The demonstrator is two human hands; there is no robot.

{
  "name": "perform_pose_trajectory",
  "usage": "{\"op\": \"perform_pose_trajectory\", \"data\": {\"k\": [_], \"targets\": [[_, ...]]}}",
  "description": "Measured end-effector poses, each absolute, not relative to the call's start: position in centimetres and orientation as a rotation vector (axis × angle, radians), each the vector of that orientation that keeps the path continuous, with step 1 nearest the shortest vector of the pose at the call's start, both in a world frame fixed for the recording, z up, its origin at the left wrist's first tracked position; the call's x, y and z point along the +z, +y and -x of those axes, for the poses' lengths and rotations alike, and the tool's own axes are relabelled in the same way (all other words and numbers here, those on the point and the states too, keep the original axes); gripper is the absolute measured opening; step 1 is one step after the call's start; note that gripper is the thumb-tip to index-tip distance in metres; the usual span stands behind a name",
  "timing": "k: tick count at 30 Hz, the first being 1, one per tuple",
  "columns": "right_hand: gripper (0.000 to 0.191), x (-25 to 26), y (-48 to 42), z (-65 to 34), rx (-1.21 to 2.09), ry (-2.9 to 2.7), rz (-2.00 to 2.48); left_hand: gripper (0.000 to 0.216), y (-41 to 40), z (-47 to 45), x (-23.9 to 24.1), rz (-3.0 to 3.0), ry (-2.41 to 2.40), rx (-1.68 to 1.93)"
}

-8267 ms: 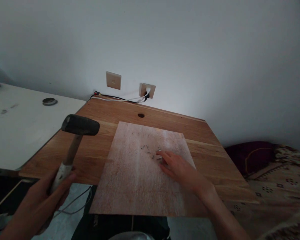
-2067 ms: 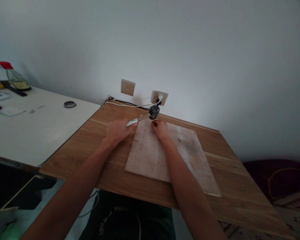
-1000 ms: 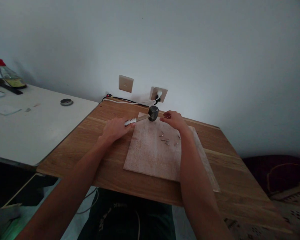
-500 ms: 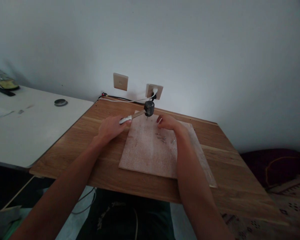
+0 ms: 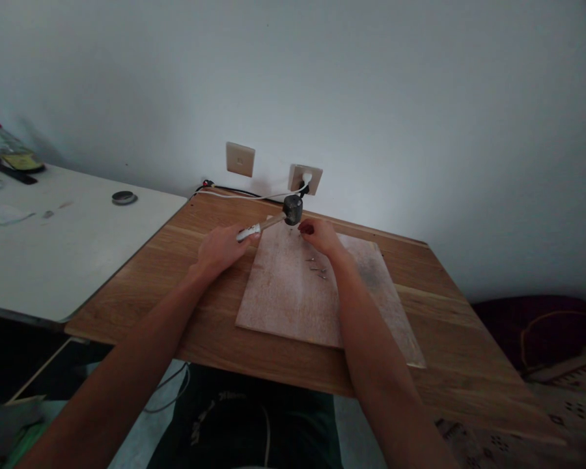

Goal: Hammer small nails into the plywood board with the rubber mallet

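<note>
Hammer [image 5: 278,219] sits raised over the far edge of the plywood board [image 5: 293,293], which lies flat on the wooden worktop [image 5: 449,339]. Its long axis runs from the near left up to the far right: the pale handle end is wrapped in the left hand [image 5: 221,246], whose fingers are curled tight around it just off the board's left edge, and the dark head [image 5: 292,209] hangs at the other end, above the board's far edge and just left of the right hand [image 5: 320,234]. The right hand rests on the board near that far edge, fingertips pinched together close under the hammer head, as though steadying something small; whether a nail stands between them is too small to tell. So the head lies nearer the right hand than the left, almost touching distance from its fingertips, while the left hand is the one that carries the tool. A few loose nails [image 5: 317,268] lie on the board nearer the person than the right hand, beside that wrist. Beyond the board's far edge, a wall socket [image 5: 305,178] with a white plug and a cable [image 5: 234,193] sits behind the hammer head. To the board's left stands a white table [image 5: 53,247].
</note>
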State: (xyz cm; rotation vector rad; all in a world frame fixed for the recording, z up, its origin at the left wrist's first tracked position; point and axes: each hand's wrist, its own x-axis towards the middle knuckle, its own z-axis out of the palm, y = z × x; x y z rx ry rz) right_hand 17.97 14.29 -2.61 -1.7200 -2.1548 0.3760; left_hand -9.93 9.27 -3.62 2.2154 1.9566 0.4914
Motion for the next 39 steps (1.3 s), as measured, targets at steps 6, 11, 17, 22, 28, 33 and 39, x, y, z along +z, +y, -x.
{"op": "perform_pose_trajectory", "data": {"k": [6, 11, 17, 22, 28, 33, 39], "targets": [[0.036, -3.3, 14.5, -17.5, 0.344, -2.127, 1.749, 0.062, 9.4, 9.9, -3.9, -2.230, 1.952, 0.493], [0.035, -3.7, 14.4, -17.2, 0.314, -2.047, 1.784, 0.061, 9.3, 9.9, -3.8, -2.232, 1.955, 0.499], [0.033, -3.9, 14.5, -17.3, 0.331, -1.974, 1.805, 0.063, 9.0, 9.5, -3.7, -2.301, 1.923, 0.503], [0.069, -2.5, 14.1, -20.0, 0.513, -1.953, 1.752, 0.060, 8.7, 8.8, -3.9, -2.382, 1.845, 0.490], [0.061, -0.2, 13.1, -22.9, 0.607, -1.952, 1.804, 0.064, 8.3, 8.2, -3.9, -2.389, 1.857, 0.426], [0.043, 0.8, 12.5, -22.5, 0.850, -2.177, 1.845, 0.064, 8.6, 8.2, -4.1, -2.363, 1.856, 0.406], [0.048, 0.2, 12.6, -21.1, 1.116, -2.288, 1.778, 0.061, 8.6, 8.2, -4.2, -2.325, 1.872, 0.442]]}}
